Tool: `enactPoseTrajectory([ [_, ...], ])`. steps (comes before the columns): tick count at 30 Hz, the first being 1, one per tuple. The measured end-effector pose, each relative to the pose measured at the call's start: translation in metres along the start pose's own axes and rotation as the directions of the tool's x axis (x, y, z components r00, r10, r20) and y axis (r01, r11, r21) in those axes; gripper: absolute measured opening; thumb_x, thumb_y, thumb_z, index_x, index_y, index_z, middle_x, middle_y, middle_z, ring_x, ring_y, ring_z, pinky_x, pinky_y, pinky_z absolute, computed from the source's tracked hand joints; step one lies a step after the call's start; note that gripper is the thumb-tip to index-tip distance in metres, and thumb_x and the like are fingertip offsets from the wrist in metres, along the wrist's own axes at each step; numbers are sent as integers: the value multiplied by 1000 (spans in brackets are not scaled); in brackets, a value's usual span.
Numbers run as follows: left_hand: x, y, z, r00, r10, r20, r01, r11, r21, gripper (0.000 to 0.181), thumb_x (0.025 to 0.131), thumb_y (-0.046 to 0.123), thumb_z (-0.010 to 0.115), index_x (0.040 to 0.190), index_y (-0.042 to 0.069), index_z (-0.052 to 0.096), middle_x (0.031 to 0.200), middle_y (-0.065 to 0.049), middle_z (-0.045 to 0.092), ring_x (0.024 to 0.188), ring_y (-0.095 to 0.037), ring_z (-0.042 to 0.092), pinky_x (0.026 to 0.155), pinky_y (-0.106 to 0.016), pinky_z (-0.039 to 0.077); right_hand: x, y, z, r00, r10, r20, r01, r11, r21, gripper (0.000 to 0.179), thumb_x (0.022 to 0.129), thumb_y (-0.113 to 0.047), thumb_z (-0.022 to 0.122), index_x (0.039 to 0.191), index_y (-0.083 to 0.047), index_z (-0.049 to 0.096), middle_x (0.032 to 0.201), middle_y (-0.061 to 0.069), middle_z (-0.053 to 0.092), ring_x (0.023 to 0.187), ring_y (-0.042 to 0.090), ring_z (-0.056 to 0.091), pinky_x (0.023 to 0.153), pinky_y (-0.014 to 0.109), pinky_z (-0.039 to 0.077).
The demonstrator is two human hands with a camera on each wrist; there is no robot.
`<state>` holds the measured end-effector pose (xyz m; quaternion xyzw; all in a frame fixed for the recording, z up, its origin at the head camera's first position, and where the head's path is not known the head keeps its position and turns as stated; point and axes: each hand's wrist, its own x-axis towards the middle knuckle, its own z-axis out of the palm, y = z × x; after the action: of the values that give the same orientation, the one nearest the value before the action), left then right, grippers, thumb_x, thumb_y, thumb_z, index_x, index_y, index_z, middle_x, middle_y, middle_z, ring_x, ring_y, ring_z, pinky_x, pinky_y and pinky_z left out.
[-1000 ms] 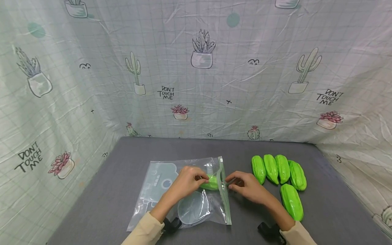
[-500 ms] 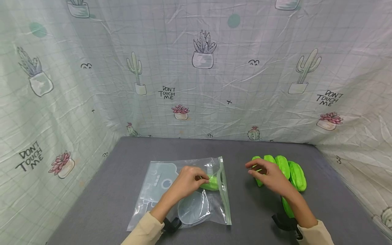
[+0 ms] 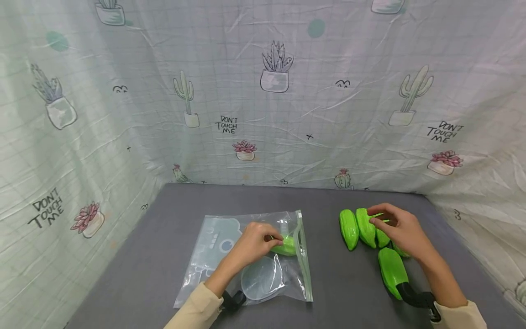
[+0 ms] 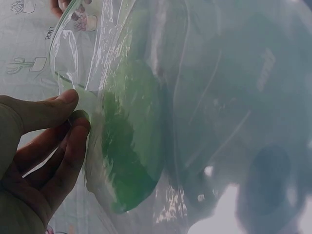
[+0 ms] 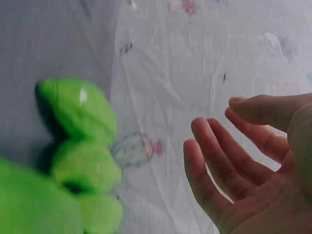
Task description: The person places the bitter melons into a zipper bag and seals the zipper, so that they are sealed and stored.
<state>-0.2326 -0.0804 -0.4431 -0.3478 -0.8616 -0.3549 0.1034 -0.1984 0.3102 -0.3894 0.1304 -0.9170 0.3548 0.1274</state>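
Probably mid-bagging, the left hand (image 3: 255, 243) pinches a clear bag (image 3: 293, 274); the empty right hand (image 3: 404, 230), fingers loose, hovers near green fruit (image 3: 365, 228); grasping one calls for lowering, then curling.

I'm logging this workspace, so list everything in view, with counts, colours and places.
Table: one, dark grey, across the lower part of the head view
Curtain: at least one, pale with printed potted plants, behind and beside the table
Bag: one, clear with a pale green zip edge, left of the table's middle
Fruit in the bag: one, green, near the zip edge
Loose fruits: five, green, table's right side, some partly hidden
Wrist cameras: two, black, one at each wrist
Sleeves: two, cream, bottom of the head view
Left hand: one, bare, pinching the bag
Right hand: one, bare, holding nothing, above the loose fruits
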Motion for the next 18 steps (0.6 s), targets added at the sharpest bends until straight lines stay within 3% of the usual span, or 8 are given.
enactPoseTrajectory([
  [3,0,0,1,1000,-6,5,6,1000,0,5,85,13,84,90,11,83,86,0,80,69,-3,67,65,-12,53,-4,14,-12,999,21,-35,-22,1000,-19,21,102,-21,67,122,-13,70,111,-16,70,93,-17,59,73,14,52],
  [6,1,1,1,1000,-17,11,17,1000,-5,6,85,13,84,90,11,83,87,0,80,70,-3,67,65,-12,53,-8,29,-22,997,45,-61,-47,998,-33,22,102,-21,67,122,-11,69,107,-28,64,93,-21,55,73,11,49],
  [8,1,1,1,1000,-22,16,22,1000,-10,6,85,13,84,90,10,83,87,-1,80,70,-2,66,65,-12,53,-10,38,-28,995,68,-71,-71,997,-43,24,102,-22,67,122,-10,69,107,-24,67,92,-22,53,72,11,48],
  [13,1,1,1,1000,-25,19,25,1000,-15,6,85,12,84,90,9,83,87,-1,80,70,-2,66,65,-13,53,-15,62,-37,987,143,-78,-149,985,-91,32,102,-27,68,124,-4,67,114,12,72,91,-25,46,67,14,46],
  [16,0,1,0,999,-26,19,27,1000,-15,6,85,12,84,90,9,83,87,-1,80,70,-2,66,65,-13,53,-17,74,-38,978,198,-60,-204,968,-145,41,101,-31,68,126,0,64,121,28,68,99,-1,62,69,26,51],
  [18,0,1,0,999,-29,21,30,999,-15,6,85,12,84,90,9,83,87,-1,80,70,-2,66,65,-13,53,-17,80,-39,969,246,-25,-247,951,-185,49,101,-36,67,130,4,61,126,34,65,104,26,67,72,37,54],
])
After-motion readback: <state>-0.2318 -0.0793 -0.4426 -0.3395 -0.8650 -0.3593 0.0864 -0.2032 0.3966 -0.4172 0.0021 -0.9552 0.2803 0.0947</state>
